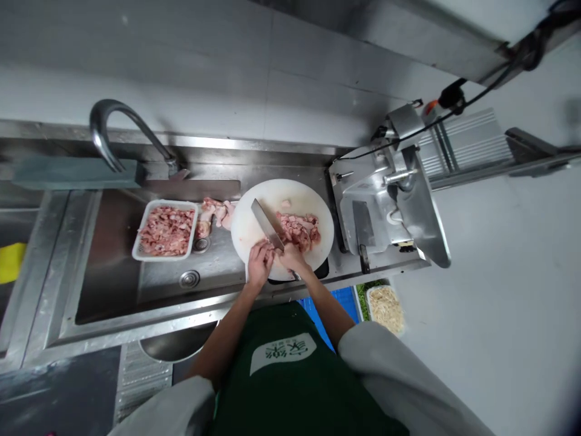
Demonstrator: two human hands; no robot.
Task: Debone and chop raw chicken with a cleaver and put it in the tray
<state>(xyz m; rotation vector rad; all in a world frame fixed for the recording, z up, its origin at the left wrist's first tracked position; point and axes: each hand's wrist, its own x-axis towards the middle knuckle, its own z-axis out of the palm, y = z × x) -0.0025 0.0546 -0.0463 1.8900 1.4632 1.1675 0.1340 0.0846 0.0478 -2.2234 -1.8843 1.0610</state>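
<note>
A round white cutting board [247, 242] lies across the right edge of the sink. On its near side my right hand [292, 258] is wrapped round the handle of a kitchen knife [267, 223], whose wide blade points away to the upper left. My left hand [260, 259] is close beside the blade, its fingers curled over a piece of meat that is mostly hidden. Cut raw meat [299, 230] is heaped right of the blade, and one small pale piece [285, 203] lies farther back on the board.
A white basket [194, 233] of chopped meat stands in the sink [172, 290]. Larger raw pieces [213, 213] lie between basket and board. A faucet [131, 118] arches over the sink. To the right are a slicing machine [399, 181] and a cleaver [363, 227].
</note>
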